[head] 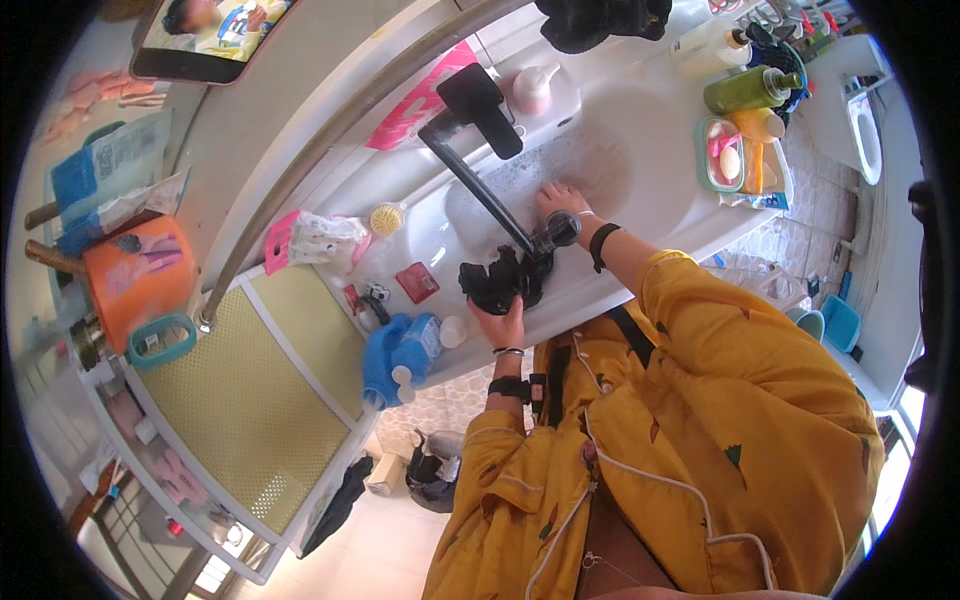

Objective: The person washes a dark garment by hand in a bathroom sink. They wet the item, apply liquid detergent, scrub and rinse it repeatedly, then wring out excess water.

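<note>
My left hand (501, 324) grips a bunched wet black cloth (491, 281) over the near part of the white bathtub (615, 289). The cloth hangs just below the end of a dark faucet spout (476, 184), whose round head (562, 227) partly covers my right wrist. Further along the tub, my right hand (561, 201) rests low against its inner surface, beside sudsy water (551, 169). Its fingers look spread and I see nothing in them. Black straps and bracelets circle both wrists.
Blue detergent bottles (401, 360), a red packet (418, 283) and a round brush (386, 219) lie on the left ledge. A pump bottle (534, 88) stands behind the faucet. Along the right rim are a green bottle (750, 88) and a soap box (721, 154). A metal rail (300, 142) curves overhead.
</note>
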Demonstrator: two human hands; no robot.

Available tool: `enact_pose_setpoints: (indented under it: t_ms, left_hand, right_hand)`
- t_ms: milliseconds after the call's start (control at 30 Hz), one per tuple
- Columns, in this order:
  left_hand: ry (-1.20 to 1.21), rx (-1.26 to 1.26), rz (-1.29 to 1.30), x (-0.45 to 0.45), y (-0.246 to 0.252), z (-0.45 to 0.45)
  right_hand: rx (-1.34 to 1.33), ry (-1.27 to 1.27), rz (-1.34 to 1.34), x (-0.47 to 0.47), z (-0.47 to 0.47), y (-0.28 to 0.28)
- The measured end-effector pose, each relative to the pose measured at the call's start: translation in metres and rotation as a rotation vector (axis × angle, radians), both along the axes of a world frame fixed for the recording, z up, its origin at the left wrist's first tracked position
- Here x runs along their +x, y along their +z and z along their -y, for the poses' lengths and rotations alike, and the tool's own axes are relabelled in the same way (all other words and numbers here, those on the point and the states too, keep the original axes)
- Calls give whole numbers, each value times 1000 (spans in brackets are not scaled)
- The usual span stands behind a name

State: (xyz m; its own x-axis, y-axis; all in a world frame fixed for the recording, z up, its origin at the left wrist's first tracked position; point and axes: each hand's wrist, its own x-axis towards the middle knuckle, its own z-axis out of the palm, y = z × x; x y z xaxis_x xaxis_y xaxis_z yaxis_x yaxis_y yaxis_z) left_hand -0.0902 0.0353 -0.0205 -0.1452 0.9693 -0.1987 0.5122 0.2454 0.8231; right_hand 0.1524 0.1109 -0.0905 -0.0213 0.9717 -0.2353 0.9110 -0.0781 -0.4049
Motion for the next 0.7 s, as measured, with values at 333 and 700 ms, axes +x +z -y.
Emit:
enact_pose_setpoints:
  t_ms: [333, 700]
  left_hand:
    - [20, -68, 34, 2, 6, -4]
    - [-5, -12, -7, 0, -1, -4]
  right_hand:
    - [-117, 85, 144, 1, -6, 2]
    - [-269, 206, 146, 19, -28, 11]
